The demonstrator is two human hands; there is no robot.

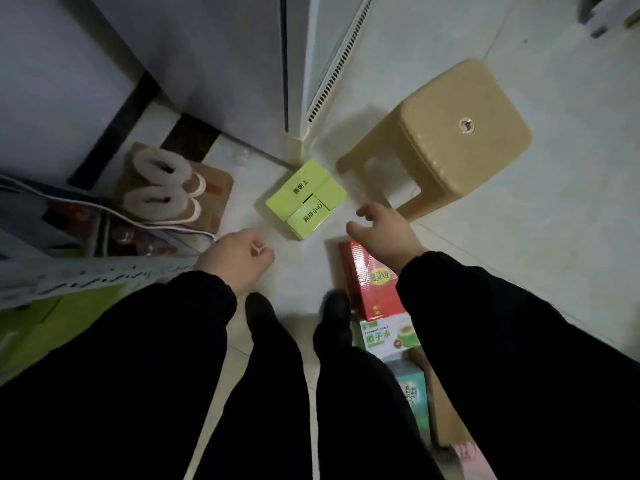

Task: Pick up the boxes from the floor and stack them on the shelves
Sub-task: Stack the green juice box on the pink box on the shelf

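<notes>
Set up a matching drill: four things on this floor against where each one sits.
Things:
1. green box
2. red box
3. stool
4. slippers

Places:
A. on brown cardboard, at the left
B. next to the cabinet corner
C. partly hidden behind the right hand
D. farthest right of the four

Pairs: 1-B, 2-C, 3-D, 4-A
</notes>
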